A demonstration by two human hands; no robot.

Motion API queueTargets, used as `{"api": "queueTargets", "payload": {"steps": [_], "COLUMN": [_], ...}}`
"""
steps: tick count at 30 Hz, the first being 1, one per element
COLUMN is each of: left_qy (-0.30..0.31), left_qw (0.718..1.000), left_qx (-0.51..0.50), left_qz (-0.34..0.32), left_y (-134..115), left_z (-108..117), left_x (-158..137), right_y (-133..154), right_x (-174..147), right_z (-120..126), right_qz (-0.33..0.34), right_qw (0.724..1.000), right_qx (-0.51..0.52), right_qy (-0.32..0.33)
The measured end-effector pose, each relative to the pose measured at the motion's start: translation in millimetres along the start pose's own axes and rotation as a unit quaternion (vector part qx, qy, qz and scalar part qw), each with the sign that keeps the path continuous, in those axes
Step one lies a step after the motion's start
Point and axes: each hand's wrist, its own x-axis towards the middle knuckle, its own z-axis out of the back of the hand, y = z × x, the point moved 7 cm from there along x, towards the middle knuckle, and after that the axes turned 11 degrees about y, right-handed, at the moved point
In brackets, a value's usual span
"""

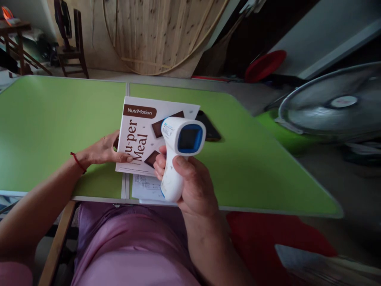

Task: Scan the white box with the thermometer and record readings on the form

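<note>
My right hand is wrapped round the handle of a white infrared thermometer with a blue-framed, dark screen facing me. Behind it stands a white box printed "NutriMotion" with brown chocolate pictures. The thermometer covers part of the box's front. My left hand grips the box at its left edge, thumb on the front face and the other fingers mostly hidden behind. Under the box's lower edge lie sheets of paper with handwriting. A dark phone-like object rests on the table, partly hidden by the box and thermometer.
The green folding table has a metal seam down its middle. A large fan stands beyond its right edge, near a green tub. A wooden chair and a red basin are farther back.
</note>
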Motion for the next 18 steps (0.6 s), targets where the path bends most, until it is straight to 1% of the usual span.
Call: {"api": "queueTargets", "payload": {"steps": [6, 11, 18], "left_qy": [-0.009, -0.017, 0.012], "left_qw": [1.000, 1.000, 1.000], "left_qx": [0.009, 0.008, -0.009], "left_qz": [0.003, 0.007, -0.015], "left_y": [0.4, 2.8, -4.8], "left_z": [0.6, 1.3, -2.6], "left_x": [-1.1, -0.8, 1.6], "right_y": [0.8, -0.8, -0.2], "right_x": [1.1, 0.1, -0.8], "right_z": [-3.0, -3.2, -3.8], "right_qz": [0.009, -0.002, 0.003], "right_qw": [1.000, 1.000, 1.000], "right_qx": [0.003, 0.020, 0.007], "right_qy": [0.017, 0.019, 0.029]}}
